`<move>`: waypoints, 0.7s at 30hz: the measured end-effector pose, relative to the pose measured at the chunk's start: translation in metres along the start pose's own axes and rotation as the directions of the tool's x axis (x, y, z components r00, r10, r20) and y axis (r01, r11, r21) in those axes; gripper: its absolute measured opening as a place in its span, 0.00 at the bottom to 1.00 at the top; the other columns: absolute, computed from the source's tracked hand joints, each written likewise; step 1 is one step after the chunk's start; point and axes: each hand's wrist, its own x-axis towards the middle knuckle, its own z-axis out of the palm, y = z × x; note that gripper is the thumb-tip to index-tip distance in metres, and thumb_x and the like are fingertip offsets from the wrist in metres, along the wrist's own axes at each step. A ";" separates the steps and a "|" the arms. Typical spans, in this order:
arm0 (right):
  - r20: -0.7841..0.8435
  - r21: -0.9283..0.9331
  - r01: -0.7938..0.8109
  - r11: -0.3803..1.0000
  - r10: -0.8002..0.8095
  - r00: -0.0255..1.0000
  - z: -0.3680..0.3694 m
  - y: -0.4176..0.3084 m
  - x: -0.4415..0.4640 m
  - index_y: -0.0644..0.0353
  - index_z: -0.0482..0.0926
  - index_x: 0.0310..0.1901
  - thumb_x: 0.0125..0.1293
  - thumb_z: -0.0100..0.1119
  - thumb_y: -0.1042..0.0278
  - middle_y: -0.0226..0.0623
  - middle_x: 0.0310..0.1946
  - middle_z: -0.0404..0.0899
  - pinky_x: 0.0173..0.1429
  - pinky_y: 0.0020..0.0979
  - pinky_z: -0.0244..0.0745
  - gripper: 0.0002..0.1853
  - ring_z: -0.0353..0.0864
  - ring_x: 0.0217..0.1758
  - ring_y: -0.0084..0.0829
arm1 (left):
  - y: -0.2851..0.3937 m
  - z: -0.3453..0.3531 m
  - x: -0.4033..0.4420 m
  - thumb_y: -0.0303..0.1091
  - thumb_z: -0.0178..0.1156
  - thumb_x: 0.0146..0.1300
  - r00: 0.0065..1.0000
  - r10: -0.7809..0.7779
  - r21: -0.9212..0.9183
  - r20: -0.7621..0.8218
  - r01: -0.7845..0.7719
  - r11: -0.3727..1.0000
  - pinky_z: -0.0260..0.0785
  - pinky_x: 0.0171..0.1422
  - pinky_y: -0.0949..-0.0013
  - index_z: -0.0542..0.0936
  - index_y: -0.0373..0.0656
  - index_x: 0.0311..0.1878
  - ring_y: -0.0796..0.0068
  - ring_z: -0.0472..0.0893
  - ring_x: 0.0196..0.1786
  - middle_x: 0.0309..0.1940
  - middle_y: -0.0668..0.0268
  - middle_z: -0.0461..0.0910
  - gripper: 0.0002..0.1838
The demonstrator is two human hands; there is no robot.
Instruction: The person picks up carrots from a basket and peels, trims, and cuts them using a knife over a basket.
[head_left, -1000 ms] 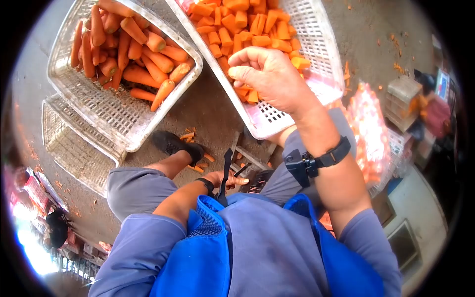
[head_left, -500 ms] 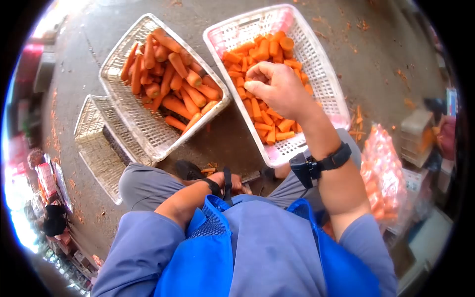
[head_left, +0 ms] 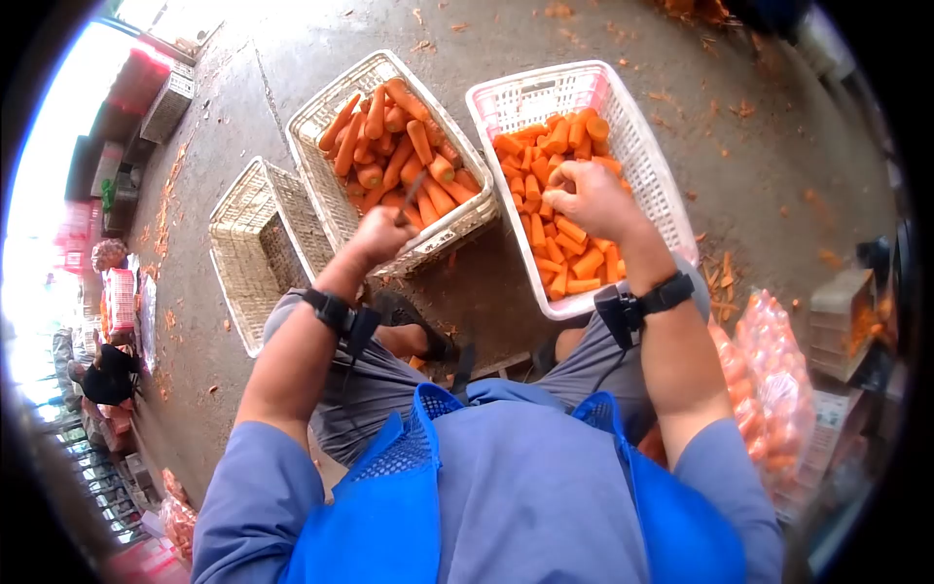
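Note:
My left hand [head_left: 379, 236] is closed around the handle of a thin dark knife [head_left: 414, 190], whose blade points up over the near edge of the left crate [head_left: 313, 195]. Whole carrots [head_left: 394, 146] fill much of that crate. Above the cut carrot pieces [head_left: 579, 261] in the white and pink crate [head_left: 657, 165] is my right hand [head_left: 591, 200], its fingers curled together in a pinch. Anything between those fingertips is hidden.
An off-white crate [head_left: 238, 255] stands left of the carrot crate. Bags of carrots [head_left: 773, 380] are beside my right leg. Carrot scraps [head_left: 720, 277] lie on the floor, and my feet are below the crates. Boxes and other items line both sides.
My left hand has risen from between my legs to the whole-carrot crate with the knife. The view has shifted, so both crates appear lower and further right. My right hand stays over the cut pieces.

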 end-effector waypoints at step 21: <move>-0.021 -0.167 -0.109 0.980 0.107 0.994 0.002 -0.020 0.030 0.64 0.79 0.38 0.58 0.65 0.61 0.52 0.33 0.81 0.45 0.49 0.77 0.14 0.82 0.40 0.55 | -0.040 0.008 0.307 0.50 0.73 0.53 0.847 -0.285 -0.093 -0.448 0.273 0.958 0.76 0.60 0.59 0.83 0.37 0.55 0.54 0.85 0.55 0.51 0.49 0.85 0.31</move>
